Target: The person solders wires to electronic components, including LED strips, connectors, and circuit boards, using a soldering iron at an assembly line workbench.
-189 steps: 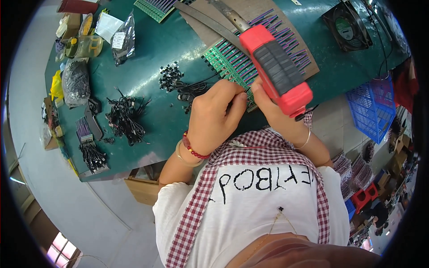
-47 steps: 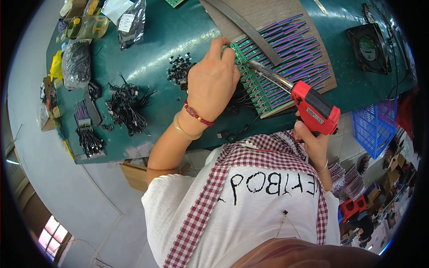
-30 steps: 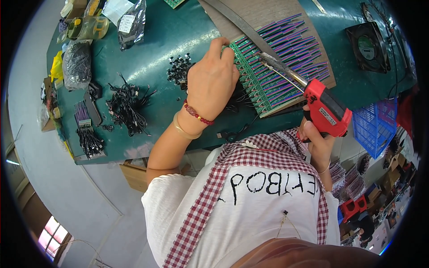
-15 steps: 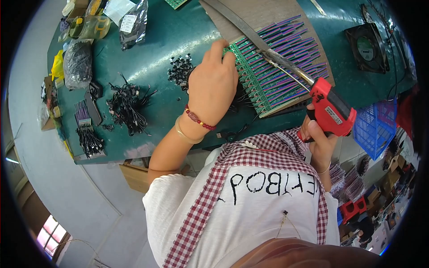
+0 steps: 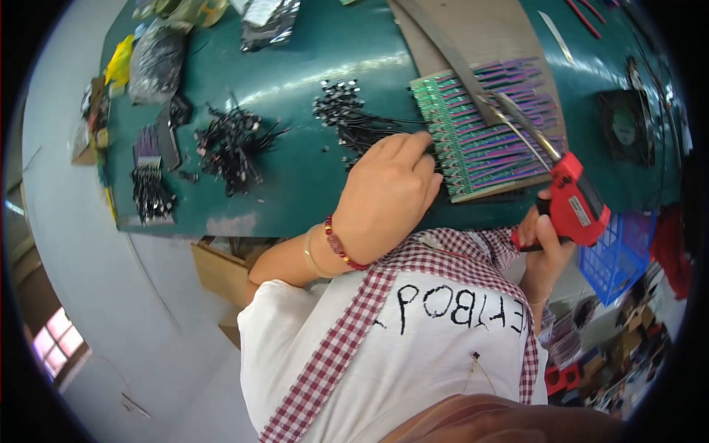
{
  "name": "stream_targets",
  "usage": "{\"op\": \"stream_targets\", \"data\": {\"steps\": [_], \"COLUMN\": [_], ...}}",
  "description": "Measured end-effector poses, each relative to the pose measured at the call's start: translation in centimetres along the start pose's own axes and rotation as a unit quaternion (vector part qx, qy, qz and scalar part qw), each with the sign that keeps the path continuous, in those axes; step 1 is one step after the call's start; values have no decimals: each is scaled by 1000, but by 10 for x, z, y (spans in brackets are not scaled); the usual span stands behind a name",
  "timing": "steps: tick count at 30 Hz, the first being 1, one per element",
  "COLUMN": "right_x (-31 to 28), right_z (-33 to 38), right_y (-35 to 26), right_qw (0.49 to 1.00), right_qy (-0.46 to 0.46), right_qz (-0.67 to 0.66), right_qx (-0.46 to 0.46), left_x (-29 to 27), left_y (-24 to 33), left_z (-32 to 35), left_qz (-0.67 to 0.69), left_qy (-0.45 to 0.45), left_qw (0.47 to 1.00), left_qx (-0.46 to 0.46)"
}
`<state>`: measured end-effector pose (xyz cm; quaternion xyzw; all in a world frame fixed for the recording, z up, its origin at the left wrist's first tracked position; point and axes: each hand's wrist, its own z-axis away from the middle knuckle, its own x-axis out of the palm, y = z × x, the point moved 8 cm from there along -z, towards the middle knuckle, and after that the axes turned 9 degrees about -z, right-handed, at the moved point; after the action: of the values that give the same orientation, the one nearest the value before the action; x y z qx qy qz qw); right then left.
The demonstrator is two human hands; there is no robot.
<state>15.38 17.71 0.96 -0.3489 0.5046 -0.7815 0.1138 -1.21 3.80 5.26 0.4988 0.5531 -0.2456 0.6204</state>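
My right hand (image 5: 545, 240) is wrapped round the handle of a red and black soldering gun (image 5: 578, 208). Its metal tip reaches up and left over the row of wires, close to the end of a flat metal bar (image 5: 452, 55). My left hand (image 5: 391, 184), fingers curled, rests beside the lower left edge of a green circuit board panel (image 5: 445, 140); what its fingertips grip is hidden. Several purple and blue wires (image 5: 517, 151) run rightward from the panel, which lies on a brown board (image 5: 502, 29). Just above my left hand lies a bunch of black cables with small connectors (image 5: 343, 107).
Further left on the green table (image 5: 281, 188) sit a tangle of black cables (image 5: 238, 148), a wired bundle (image 5: 150, 181) and a wrapped grey bag (image 5: 157, 63). At right stand a black fan (image 5: 626, 125) and, below table level, a blue basket (image 5: 609, 262). Red-handled pliers (image 5: 587, 18) lie at the back.
My left hand has come down from the panel's top left corner to its lower left edge. The whole view has shifted; the soldering gun stays in my right hand over the wires.
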Motion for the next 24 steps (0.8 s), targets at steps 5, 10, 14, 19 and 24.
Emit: {"op": "stream_targets", "data": {"steps": [5,10,14,19,24], "right_x": [-7,-7,-4,0,28], "right_z": [-4,-13,-12,-11,-19], "right_y": [-9,-12,-14,-12,-15], "right_qw": [999,998,998,999,1000], "right_qy": [-24,-55,-53,-41,-4], "right_qz": [14,0,-2,-23,-31], "right_qx": [-37,-34,-33,-16,4], "left_x": [-69,-48,-28,-52,-33], "left_y": [-143,-295,-295,-210,-122], "left_z": [21,66,68,43,11], "left_qz": [-210,-334,-179,29,366], "left_qy": [151,-31,-46,93,103], "left_qw": [923,825,890,949,895], "left_qx": [-285,-454,-417,-300,-231]}}
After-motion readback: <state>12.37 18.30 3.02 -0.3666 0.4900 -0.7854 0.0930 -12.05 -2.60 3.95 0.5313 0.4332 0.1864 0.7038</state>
